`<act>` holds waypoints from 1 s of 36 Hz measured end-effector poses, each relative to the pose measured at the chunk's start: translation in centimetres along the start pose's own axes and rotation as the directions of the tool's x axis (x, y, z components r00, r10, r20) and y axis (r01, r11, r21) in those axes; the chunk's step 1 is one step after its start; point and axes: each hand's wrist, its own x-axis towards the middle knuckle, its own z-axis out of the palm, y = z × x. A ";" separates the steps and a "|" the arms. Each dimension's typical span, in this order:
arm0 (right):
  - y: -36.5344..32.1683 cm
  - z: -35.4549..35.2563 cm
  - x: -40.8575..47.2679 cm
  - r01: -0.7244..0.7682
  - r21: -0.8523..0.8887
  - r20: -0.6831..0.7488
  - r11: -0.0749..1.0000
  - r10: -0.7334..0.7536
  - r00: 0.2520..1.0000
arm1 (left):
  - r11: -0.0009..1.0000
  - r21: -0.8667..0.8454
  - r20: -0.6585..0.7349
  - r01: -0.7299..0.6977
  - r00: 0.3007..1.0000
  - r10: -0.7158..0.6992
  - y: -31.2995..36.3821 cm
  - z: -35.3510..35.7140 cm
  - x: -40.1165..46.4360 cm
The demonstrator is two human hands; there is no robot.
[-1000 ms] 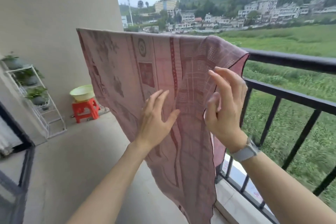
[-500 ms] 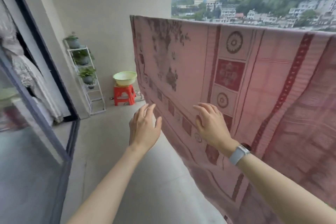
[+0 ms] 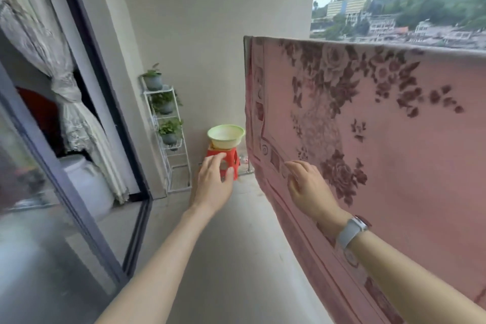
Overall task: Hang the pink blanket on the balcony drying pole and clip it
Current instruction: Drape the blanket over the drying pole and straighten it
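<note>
Already the big pink flowered blanket [image 3: 381, 123] hangs over the balcony rail with no clips showing, right hand [image 3: 309, 187] flat on it, left hand [image 3: 214, 184] spread and empty, so wind might pull it off.

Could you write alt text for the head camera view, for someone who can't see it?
A pink blanket hangs over a balcony rail; the right hand rests against it, the left hand reaches out open. Beyond: a bowl on a red stool.
</note>
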 end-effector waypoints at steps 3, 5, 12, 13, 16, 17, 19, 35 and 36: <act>-0.6 2.4 7.2 0.030 0.010 0.037 0.999 -0.031 0.999 | 0.999 -0.026 -0.040 0.019 0.999 -0.020 -2.8 0.1 5.5; -1.0 4.2 12.0 0.059 0.004 0.042 0.998 -0.059 0.997 | 0.999 -0.030 -0.056 0.010 0.998 -0.012 -4.9 0.3 9.3; -0.6 11.3 27.9 0.091 -0.045 0.009 0.995 -0.091 0.996 | 0.999 -0.006 -0.094 -0.034 0.995 0.033 -12.1 1.5 25.4; -0.3 12.3 30.2 0.094 -0.054 0.003 0.994 -0.094 0.996 | 0.999 -0.006 -0.096 -0.051 0.994 0.050 -13.2 1.8 27.8; 0.4 15.2 37.4 0.077 -0.061 -0.039 0.995 -0.079 0.996 | 0.996 -0.013 -0.090 -0.090 0.992 0.089 -16.4 2.8 35.7; 0.6 15.9 40.0 0.059 -0.065 -0.053 0.996 -0.063 0.997 | 0.995 -0.012 -0.081 -0.101 0.992 0.100 -17.4 2.9 38.5; 0.9 17.1 45.4 0.036 -0.078 -0.069 0.996 -0.041 0.997 | 0.992 -0.015 -0.074 -0.123 0.990 0.122 -19.4 3.2 44.4; 11.3 24.6 78.9 -0.065 -0.223 -0.205 0.973 0.018 0.979 | 0.941 -0.146 0.039 -0.305 0.949 0.314 -24.8 16.1 83.2; 12.4 25.1 81.8 -0.058 -0.227 -0.232 0.972 0.003 0.973 | 0.936 -0.141 0.046 -0.322 0.943 0.331 -25.1 17.5 86.0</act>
